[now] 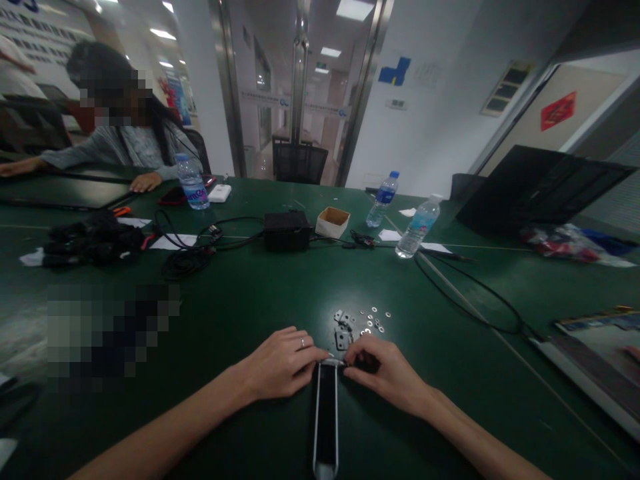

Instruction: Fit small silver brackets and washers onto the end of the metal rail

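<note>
A long black rail with silver edges lies on the green table, pointing away from me. My left hand rests at the rail's far end, fingers curled and pinched on its tip. My right hand is closed in a pinch at the same end, on a small part too small to name. Just beyond my fingers lie small metal brackets and several loose washers.
A black box, a small cardboard box, black cables and three water bottles stand mid-table. Another person sits at the far left. A black laptop is at the right, papers at the right edge.
</note>
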{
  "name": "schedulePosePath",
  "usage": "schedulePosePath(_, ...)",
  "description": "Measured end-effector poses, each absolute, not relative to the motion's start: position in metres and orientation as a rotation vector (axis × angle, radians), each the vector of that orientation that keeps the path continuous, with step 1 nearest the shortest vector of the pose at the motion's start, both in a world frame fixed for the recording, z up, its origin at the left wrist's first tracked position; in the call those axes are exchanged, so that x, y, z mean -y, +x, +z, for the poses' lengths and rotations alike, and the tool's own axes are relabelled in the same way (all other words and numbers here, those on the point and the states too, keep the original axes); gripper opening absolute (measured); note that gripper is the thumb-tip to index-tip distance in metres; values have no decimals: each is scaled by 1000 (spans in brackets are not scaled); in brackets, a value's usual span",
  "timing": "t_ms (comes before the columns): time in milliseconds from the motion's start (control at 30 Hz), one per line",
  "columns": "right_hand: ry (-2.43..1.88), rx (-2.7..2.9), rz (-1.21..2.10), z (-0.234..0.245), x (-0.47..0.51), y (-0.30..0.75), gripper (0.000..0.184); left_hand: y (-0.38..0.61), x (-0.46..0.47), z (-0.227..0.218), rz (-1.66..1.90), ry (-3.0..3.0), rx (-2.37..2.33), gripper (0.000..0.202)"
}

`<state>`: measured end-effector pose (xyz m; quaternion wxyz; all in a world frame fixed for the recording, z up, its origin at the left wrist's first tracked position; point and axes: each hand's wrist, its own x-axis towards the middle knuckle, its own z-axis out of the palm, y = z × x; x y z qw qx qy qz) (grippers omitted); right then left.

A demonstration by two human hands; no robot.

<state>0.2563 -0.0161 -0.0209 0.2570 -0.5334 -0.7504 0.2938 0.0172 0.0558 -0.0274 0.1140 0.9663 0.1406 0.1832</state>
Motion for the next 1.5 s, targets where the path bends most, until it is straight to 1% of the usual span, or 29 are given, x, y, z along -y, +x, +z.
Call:
schedulePosePath(200, -1454, 2071, 752, -17, 16, 255, 8, 17, -55, -26, 531, 2826, -424, 24)
schedulePosePath(533, -1411, 2075, 503, -32, 19, 243, 12, 17, -56, -27, 526, 2850, -427, 25)
schedulePosePath(667, -1400, 2077, 492, -33, 18, 243, 15, 17, -55, -27, 551, 2853, -420, 24)
schedulePosePath(900, -1369, 2108, 492, -27, 19, 242, 7, 18, -55, -25, 556, 2847, -419, 23)
schedulePosePath(1133, -1379, 2113, 499, -26, 20, 242, 6, 18, -55, -26, 551, 2847, -422, 23)
schedulePosePath(1233, -1367, 2127, 477, -26, 21, 243, 8, 17, -55, -27, 549, 2848, -416, 24)
schedulePosePath(1400, -1317, 2145, 261, -21, 14, 262, 11, 17, -55, -25, 523, 2840, -422, 26)
schedulePosePath(1500, -1410, 2121, 104, -18, 6, 284, 14, 17, -54, -23, 506, 2844, -436, 26)
